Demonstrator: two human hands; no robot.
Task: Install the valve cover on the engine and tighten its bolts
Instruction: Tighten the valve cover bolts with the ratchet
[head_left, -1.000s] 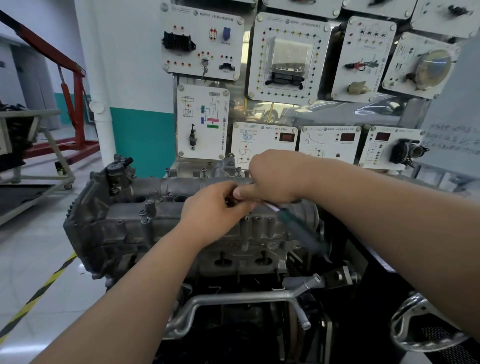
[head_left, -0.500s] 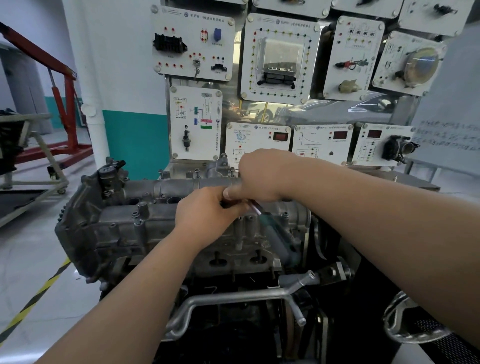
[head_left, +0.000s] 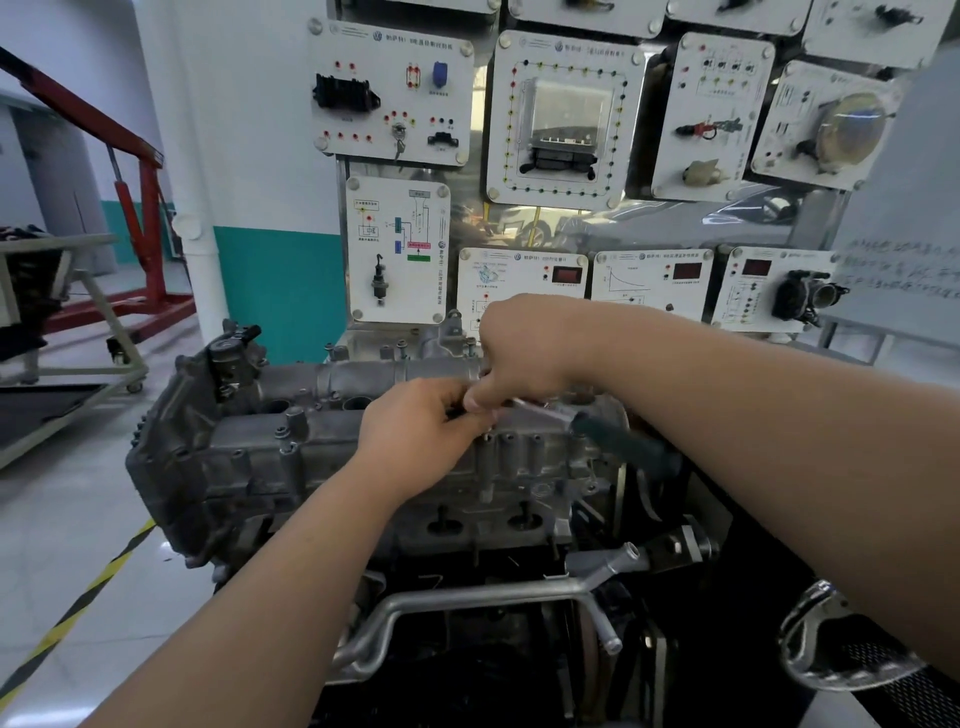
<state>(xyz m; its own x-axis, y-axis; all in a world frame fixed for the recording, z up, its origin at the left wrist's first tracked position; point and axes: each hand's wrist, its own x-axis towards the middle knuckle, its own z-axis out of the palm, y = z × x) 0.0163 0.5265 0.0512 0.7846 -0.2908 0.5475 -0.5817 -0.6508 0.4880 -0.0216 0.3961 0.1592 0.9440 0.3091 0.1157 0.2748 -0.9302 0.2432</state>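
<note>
Left hand (head_left: 415, 423) fingers pinched wrench (head_left: 621, 441) head on valve cover (head_left: 311, 441); right hand (head_left: 524, 353) fingers gripped its shaft. Stiff steel; take green handle at 4 o'clock.

the grey cast-metal valve cover (head_left: 270, 457) is sitting flat on top of the engine (head_left: 467, 519), running left to right, with two round holes showing in its top. small bolts (head_left: 282, 432) are standing upright along its near edge. a tool (head_left: 618, 441) with a silver shaft and dark green handle is lying tilted over the cover's right part, handle pointing down to the right, tip out of sight.
</note>
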